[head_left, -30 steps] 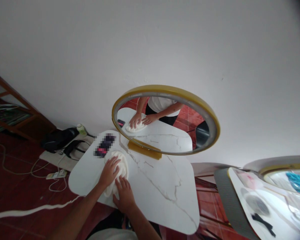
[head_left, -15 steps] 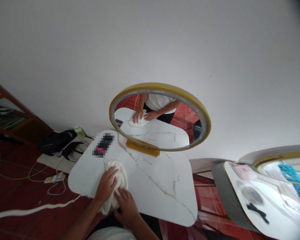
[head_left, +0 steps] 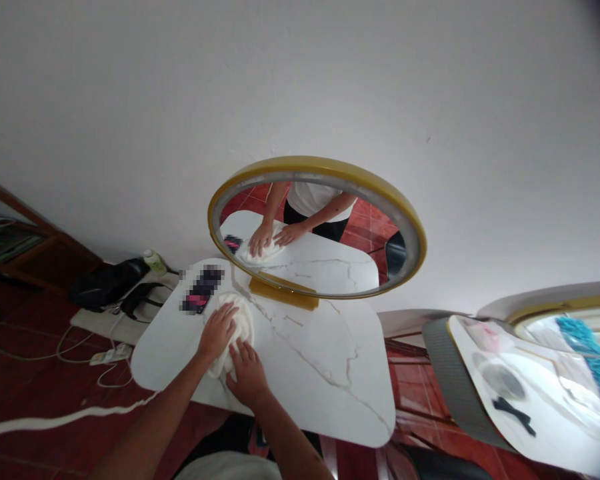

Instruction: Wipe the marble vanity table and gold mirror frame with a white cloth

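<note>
- No text, label, brand, number or sign can be read anywhere in the view.
- The dark flat rectangular object with pink patches (head_left: 201, 290) on the white marble-patterned tabletop (head_left: 330, 373) is blurred into blocks, so nothing on it can be made out.
- The small pale green bottle with a white cap (head_left: 154, 262) on the floor by the wall is too small to show any lettering.

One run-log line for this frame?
left hand: on white cloth | right hand: on cloth | marble table | phone beside cloth
</note>
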